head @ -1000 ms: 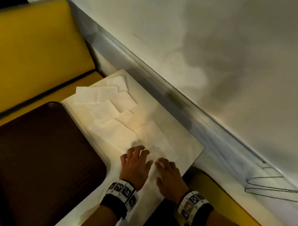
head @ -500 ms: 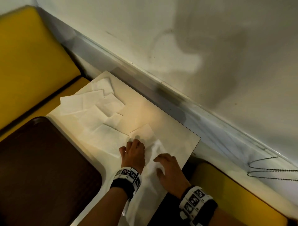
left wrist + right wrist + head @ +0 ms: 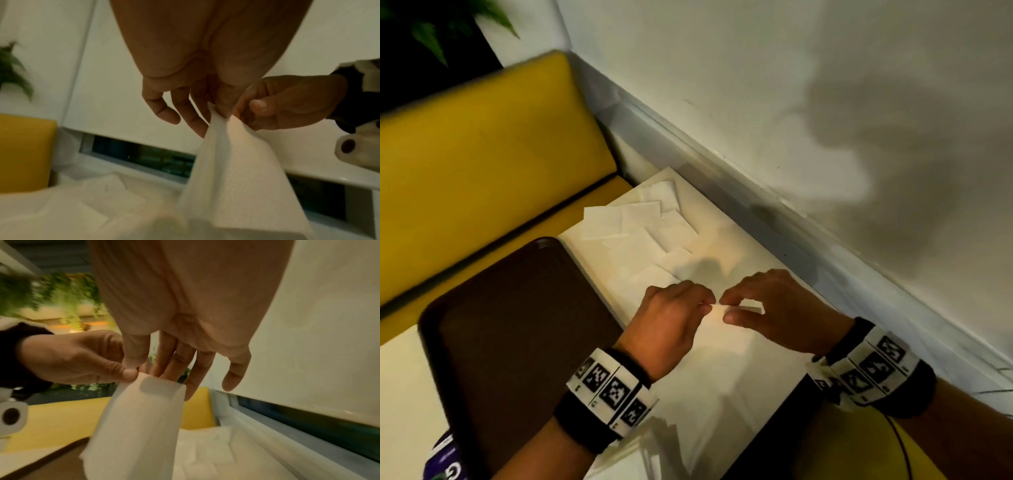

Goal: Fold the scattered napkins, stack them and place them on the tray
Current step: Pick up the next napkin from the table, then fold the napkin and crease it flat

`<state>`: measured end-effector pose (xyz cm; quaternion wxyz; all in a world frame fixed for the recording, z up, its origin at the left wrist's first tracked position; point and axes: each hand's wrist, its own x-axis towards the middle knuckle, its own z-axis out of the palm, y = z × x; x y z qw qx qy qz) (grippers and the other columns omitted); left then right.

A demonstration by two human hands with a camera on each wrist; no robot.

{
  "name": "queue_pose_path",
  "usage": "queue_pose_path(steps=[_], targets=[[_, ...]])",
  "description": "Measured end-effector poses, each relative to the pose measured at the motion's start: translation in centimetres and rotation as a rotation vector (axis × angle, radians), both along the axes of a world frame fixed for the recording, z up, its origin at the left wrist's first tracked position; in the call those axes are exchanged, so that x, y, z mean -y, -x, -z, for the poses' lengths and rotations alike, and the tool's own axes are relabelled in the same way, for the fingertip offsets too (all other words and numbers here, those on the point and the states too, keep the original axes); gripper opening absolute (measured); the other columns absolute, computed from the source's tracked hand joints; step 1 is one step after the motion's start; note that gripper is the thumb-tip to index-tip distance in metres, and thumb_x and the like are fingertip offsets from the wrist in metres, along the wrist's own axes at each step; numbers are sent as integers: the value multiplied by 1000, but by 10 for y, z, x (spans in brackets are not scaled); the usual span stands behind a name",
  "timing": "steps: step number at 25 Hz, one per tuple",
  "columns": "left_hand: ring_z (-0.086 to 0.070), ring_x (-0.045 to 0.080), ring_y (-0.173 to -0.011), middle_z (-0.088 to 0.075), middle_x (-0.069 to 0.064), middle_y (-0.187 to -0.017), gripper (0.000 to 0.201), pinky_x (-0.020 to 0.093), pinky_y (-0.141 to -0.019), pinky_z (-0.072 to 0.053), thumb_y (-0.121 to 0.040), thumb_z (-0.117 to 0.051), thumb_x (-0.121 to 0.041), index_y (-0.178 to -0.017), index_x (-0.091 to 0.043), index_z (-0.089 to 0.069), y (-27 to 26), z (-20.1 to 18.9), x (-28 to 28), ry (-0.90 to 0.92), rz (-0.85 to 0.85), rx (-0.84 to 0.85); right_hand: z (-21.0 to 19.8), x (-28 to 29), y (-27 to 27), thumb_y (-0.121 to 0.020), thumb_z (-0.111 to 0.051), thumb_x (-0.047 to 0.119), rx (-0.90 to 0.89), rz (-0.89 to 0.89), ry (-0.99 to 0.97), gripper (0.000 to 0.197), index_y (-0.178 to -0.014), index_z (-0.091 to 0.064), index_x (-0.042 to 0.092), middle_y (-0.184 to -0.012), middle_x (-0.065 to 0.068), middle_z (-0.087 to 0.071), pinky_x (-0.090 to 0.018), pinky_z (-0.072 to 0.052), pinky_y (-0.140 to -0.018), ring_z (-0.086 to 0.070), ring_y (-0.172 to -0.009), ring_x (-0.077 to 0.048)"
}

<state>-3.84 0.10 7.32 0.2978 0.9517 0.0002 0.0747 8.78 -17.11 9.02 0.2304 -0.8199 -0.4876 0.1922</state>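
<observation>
I hold one white napkin (image 3: 236, 170) up above the white table (image 3: 763, 274), and it hangs down from its top edge. My left hand (image 3: 705, 305) pinches the top left corner between thumb and fingers (image 3: 220, 104). My right hand (image 3: 729, 310) pinches the same edge close beside it, its thumb (image 3: 133, 360) in front and its fingers behind the napkin (image 3: 139, 418). Several loose napkins (image 3: 647, 222) lie overlapping at the table's far end. The dark brown tray (image 3: 517, 325) sits left of my hands with nothing on it.
A yellow bench back (image 3: 482, 154) stands beyond the tray. A grey ledge (image 3: 825, 246) and white wall run along the table's right side. A purple packet (image 3: 445, 469) lies at the lower left. White paper (image 3: 650, 442) lies by my left wrist.
Both hands were pressing a napkin flat on the table; they have now risen and hold it hanging by its top edge. The head view has swung.
</observation>
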Motion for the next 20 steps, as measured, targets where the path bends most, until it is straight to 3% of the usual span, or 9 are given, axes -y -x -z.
queue_pose_path(steps=[3, 5, 8, 10, 12, 15, 20], targets=[[-61, 5, -79, -67, -10, -91, 9, 20, -74, -47, -94, -59, -21, -98, -20, -67, 28, -29, -8, 151, -96, 60, -21, -19, 27, -87, -61, 42, 20, -81, -187, 29, -99, -72, 18, -93, 5, -75, -19, -48, -75, -66, -79, -6], [-63, 8, -74, -69, -10, -85, 6, 24, -70, -49, -91, -63, -23, -93, -22, -69, 49, -36, -12, 281, -222, 90, -28, -20, 39, -89, -60, 40, -67, -19, -239, 25, -97, -73, 20, -91, 13, -71, -12, -51, -72, -65, -81, -4], [-65, 21, -67, -71, -4, -77, 5, 36, -66, -50, -91, -65, -22, -91, -23, -70, 78, -33, -16, 448, -385, 103, -32, -13, 53, -88, -62, 34, -244, 124, -203, 14, -95, -72, 29, -91, 22, -69, -6, -50, -78, -63, -89, -1], [-65, 22, -67, -71, -5, -78, 6, 37, -66, -52, -91, -65, -20, -91, -23, -70, 98, -27, -17, 497, -436, 97, -31, -16, 68, -86, -64, 30, -359, 162, -198, 10, -91, -70, 36, -87, 24, -69, -4, -48, -76, -64, -87, 2], [-65, 17, -69, -69, -8, -78, 7, 31, -67, -53, -90, -65, -17, -91, -22, -70, 123, -20, -18, 534, -492, 92, -25, -25, 88, -86, -66, 23, -444, 163, -228, 11, -87, -70, 33, -81, 20, -71, -7, -51, -70, -67, -80, -1], [-63, 8, -71, -67, -13, -76, 14, 18, -68, -48, -87, -67, -11, -87, -24, -69, 176, 7, -14, 584, -656, 53, -2, -42, 128, -86, -66, 14, -582, 113, -193, 7, -87, -72, 18, -74, 7, -72, -18, -54, -57, -67, -63, -8], [-61, 4, -73, -66, -18, -79, 22, 9, -63, -43, -87, -66, -16, -74, -34, -61, 256, 81, 2, 502, -859, -186, 80, -56, 194, -83, -67, 9, -595, 37, 12, 5, -80, -68, 12, -63, 0, -68, -24, -54, -52, -62, -49, -10]])
